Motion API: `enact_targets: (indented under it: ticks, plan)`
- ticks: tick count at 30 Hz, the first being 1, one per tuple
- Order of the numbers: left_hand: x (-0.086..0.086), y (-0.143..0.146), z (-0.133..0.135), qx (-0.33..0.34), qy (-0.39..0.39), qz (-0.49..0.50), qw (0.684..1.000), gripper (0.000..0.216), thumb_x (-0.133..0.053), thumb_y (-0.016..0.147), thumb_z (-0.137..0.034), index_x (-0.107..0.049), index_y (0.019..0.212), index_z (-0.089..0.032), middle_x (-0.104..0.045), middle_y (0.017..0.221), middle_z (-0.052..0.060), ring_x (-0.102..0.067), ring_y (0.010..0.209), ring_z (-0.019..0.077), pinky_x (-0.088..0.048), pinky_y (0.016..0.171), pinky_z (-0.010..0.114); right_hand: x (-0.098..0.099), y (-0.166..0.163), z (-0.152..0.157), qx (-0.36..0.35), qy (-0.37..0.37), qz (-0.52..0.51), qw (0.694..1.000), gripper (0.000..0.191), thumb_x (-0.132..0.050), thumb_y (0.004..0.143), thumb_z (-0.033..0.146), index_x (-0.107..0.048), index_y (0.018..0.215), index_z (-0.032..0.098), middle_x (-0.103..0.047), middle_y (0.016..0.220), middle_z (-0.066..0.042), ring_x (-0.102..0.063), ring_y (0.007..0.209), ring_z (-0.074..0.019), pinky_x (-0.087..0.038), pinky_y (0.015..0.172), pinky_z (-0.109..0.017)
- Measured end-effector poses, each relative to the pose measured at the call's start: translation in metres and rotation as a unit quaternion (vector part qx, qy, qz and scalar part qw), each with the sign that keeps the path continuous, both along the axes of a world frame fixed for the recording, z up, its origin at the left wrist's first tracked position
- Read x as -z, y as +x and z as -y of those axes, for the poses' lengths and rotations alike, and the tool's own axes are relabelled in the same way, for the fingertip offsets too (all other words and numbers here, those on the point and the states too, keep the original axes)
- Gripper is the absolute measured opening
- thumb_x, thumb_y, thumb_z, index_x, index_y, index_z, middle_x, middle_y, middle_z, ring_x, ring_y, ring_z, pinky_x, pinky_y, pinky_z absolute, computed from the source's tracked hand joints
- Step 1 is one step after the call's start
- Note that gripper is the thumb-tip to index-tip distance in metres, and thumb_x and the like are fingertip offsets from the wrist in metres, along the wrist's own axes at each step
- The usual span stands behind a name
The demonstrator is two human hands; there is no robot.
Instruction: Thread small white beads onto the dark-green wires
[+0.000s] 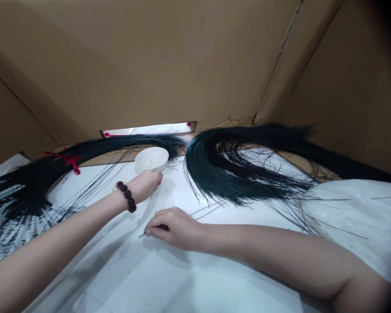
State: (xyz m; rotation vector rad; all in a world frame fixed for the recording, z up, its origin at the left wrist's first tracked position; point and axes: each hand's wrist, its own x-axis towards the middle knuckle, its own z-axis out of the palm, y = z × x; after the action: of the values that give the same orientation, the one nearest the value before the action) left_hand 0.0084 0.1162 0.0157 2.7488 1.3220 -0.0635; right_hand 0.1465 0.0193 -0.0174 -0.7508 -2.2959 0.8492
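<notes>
On the white table [215,278]: right hand [174,226], fingers pinched shut on one thin strand [141,235], pressed to the surface. Left hand [146,184], beaded bracelet [127,196], fingers curled against the near side of the white bowl [151,159]; whether they hold anything cannot be told. Left bundle [35,182] tied with red ribbon [72,161]; right bundle [241,174] loose, with a few stray fibres beside it. Judged early: nearly all fibres lie bundled, one strand in hand.
</notes>
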Motion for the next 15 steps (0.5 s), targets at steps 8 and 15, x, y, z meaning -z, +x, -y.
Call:
enact_targets:
  ticks: [8, 15]
  plan:
    - [-0.008, 0.001, 0.002, -0.004, -0.017, 0.009, 1.0, 0.016, -0.039, 0.064, -0.004, -0.05, 0.068, -0.016, -0.054, 0.059, 0.001, -0.044, 0.049, 0.0123, -0.031, 0.046, 0.023, -0.001, 0.001, 0.0, -0.005, -0.002, 0.005, 1.0, 0.021, -0.046, 0.081, 0.019, -0.066, 0.085, 0.013, -0.065, 0.081, -0.005, -0.058, 0.072, -0.0113, -0.04, 0.066, -0.018]
    - [-0.021, -0.001, 0.007, -0.03, -0.04, 0.013, 0.999, 0.012, -0.043, 0.068, -0.004, -0.049, 0.067, -0.015, -0.051, 0.056, -0.003, -0.044, 0.049, 0.0095, -0.033, 0.047, 0.021, -0.001, 0.0, 0.0, -0.001, -0.005, 0.014, 1.0, 0.02, -0.047, 0.08, 0.018, -0.066, 0.085, 0.014, -0.065, 0.081, -0.004, -0.058, 0.073, -0.0115, -0.041, 0.067, -0.019]
